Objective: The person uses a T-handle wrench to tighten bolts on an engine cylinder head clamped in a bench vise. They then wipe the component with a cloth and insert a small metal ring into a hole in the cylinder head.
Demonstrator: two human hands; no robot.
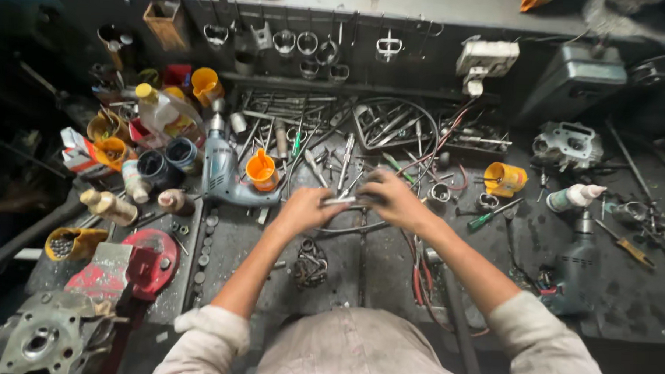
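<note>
My left hand and my right hand meet over the middle of a dark, cluttered workbench. Together they grip a slim grey metal tool that lies level between them; its ends are hidden in my fingers. Just beyond my hands lie several loose spanners and screwdrivers. A small orange cup and a blue-grey electric drill sit just left of my left hand. A pile of metal rings lies below my left wrist.
Orange cups, bottles and tins crowd the left side. A red vise and an engine part stand at the near left. At right are a yellow cup, a green screwdriver, another drill and a cylinder head.
</note>
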